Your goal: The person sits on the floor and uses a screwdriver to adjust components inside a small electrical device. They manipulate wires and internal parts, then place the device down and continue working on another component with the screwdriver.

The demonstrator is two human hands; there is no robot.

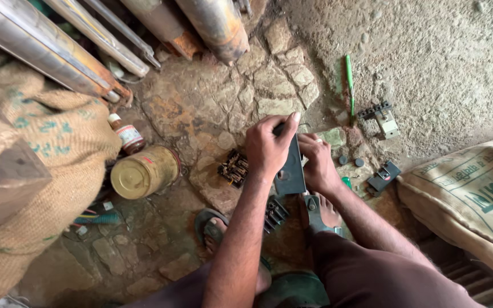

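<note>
Over stone floor: left hand (266, 145), right hand (318, 165) clasp dark plate (290, 171).

The left hand (266, 148) hides much of the dark plate (290, 171).

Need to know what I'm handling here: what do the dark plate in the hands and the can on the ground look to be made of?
Plate: flat, thin, dark grey with a dull sheen and a round hole; probably metal, though hard plastic can't be ruled out. Both hands, left and right, grip it. Can: brassy-yellow metal, lying on its side, with a rolled rim and scuffed, dirty finish.
</note>
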